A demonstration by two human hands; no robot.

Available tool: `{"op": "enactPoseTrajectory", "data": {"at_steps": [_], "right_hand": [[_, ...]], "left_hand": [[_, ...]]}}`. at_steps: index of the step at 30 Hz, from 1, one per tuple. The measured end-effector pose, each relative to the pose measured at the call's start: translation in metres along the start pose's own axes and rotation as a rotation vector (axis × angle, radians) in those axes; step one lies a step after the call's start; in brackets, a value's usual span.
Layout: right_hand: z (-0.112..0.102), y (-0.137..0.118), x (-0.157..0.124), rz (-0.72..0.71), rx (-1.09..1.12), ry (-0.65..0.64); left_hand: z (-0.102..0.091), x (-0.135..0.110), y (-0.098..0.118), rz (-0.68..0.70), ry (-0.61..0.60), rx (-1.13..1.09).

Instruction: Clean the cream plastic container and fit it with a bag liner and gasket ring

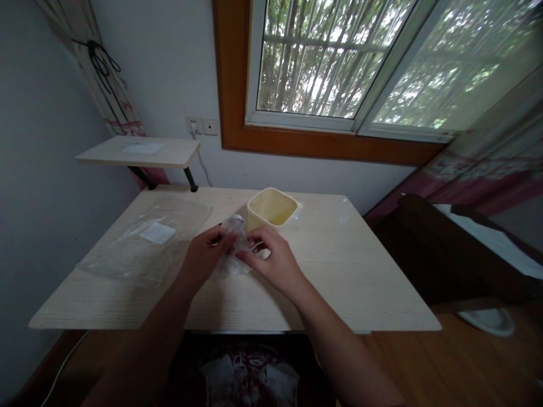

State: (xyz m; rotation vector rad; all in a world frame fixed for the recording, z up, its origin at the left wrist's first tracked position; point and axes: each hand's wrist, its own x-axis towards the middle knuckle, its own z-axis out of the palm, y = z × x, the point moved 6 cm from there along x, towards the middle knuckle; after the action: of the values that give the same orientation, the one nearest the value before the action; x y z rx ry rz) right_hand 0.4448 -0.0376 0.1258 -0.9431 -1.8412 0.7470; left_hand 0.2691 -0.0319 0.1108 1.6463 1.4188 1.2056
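Between my two hands, just above the middle of the table, is a crumpled piece of clear plastic (235, 262), probably a thin bag. My left hand (207, 249) pinches it from the left, with fingers curled. From the right, my right hand (274, 254) grips it between thumb and fingers. Right behind my hands stands a cream-yellow plastic bin (271, 208), upright with its mouth up. My right fingers are close to its near wall; whether they touch it I cannot tell. A large clear plastic bag (127, 249) with a white label (157, 232) lies flat to the left.
The pale wooden table (339, 282) reaches to the wall below the window. A small raised shelf (169, 151) on black posts holds a white paper (143, 147) at the back left. Wall sockets (202, 126) have a cable plugged in. Dark furniture (407, 249) stands at the right.
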Motion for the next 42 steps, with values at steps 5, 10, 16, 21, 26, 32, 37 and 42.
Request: {"op": "enactPoseTrajectory", "data": {"at_steps": [5, 10, 16, 21, 26, 32, 37, 42], "right_hand": [[0.003, 0.014, 0.001, 0.026, -0.053, 0.067], [-0.009, 0.028, -0.006, 0.031, -0.018, 0.160], [-0.008, 0.027, -0.006, -0.023, -0.030, 0.172], [0.006, 0.023, -0.002, -0.049, -0.053, 0.022], [0.015, 0.032, -0.007, 0.047, -0.126, -0.073], [0.014, 0.022, -0.007, -0.040, -0.173, -0.054], [0.019, 0.016, -0.004, -0.075, -0.111, -0.007], [0.014, 0.024, -0.003, 0.074, -0.002, 0.089]], "left_hand": [[-0.008, 0.001, -0.005, 0.001, 0.029, 0.009], [-0.030, 0.004, -0.022, -0.056, 0.161, -0.006], [-0.021, 0.005, -0.032, -0.077, 0.070, -0.023], [-0.009, 0.007, -0.022, -0.008, -0.068, -0.164], [-0.029, 0.012, -0.005, 0.030, 0.123, 0.027], [-0.036, 0.008, 0.007, -0.039, 0.291, 0.011], [-0.009, 0.005, 0.007, -0.108, 0.073, -0.268], [-0.006, 0.004, 0.008, 0.067, -0.042, -0.191]]}}
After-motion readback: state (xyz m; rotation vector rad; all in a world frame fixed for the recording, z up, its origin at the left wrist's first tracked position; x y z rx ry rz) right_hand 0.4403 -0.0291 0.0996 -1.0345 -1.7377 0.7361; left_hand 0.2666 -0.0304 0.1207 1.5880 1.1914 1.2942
